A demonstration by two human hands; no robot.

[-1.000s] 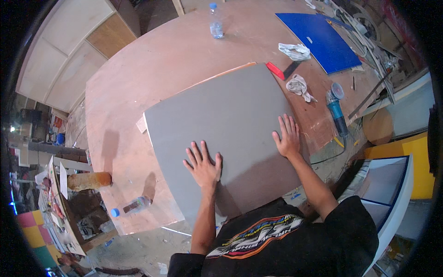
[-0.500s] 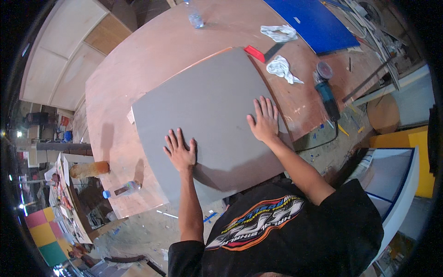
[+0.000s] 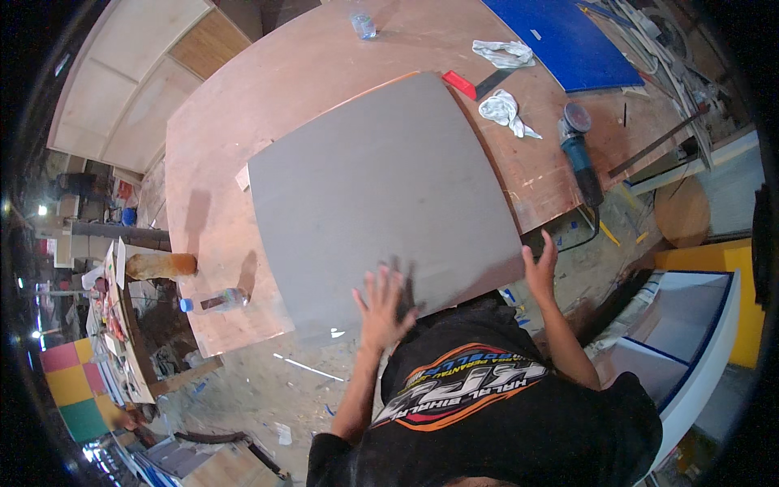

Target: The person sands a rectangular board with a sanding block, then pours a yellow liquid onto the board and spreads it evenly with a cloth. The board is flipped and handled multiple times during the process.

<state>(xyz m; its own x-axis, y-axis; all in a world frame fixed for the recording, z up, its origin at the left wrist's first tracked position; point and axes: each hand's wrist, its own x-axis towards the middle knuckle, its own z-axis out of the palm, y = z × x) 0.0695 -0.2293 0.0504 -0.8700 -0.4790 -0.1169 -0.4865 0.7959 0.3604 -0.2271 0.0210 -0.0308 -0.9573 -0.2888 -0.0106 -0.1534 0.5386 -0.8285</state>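
We find the grey panel [image 3: 381,178] lying flat on the counter [image 3: 235,122]. We note the left hand [image 3: 381,315] open, fingers spread, gripping nothing, over the panel's near edge; contact we cannot tell. The right hand [image 3: 541,273], partly open and empty, is just beside the near right corner.

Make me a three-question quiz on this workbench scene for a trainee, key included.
1. Name the power tool lying to the right of the flat grey four-sided panel.
2. How many crumpled white cloths lie on the large reddish-brown table? A) one B) two C) four
3. True or false: the person's bare right hand lies flat on the middle of the panel.

Key:
1. A teal-and-black angle grinder.
2. B.
3. False; it shows by the panel's near right corner.
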